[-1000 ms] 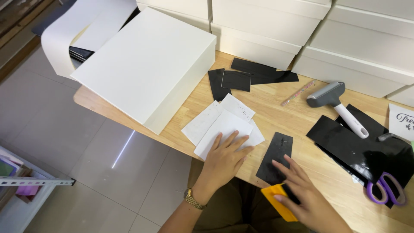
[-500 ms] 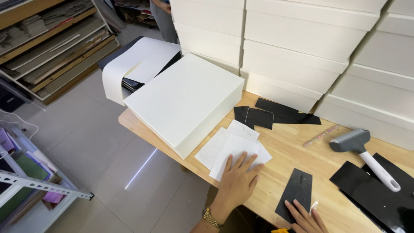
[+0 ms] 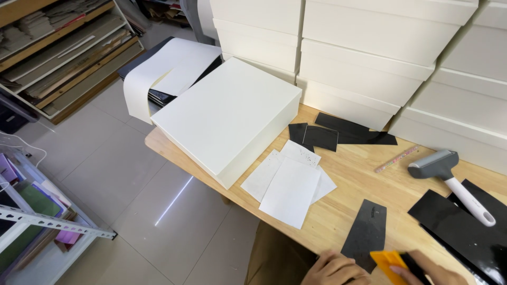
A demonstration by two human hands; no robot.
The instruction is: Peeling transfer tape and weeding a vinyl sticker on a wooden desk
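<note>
At the table's near edge, right hand point(image 3: 430, 272) fingers grip an orange scraper point(image 3: 388, 262); left hand point(image 3: 335, 269) lies curled beside it.

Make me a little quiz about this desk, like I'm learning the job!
1. True or false: the big white box sits on the wooden table.
2. What colour is the scraper at the right hand? A) orange B) green C) blue
3. Fill in: the left hand is nearest the long ____ strip.

Key: 1 true; 2 A; 3 black.
</note>
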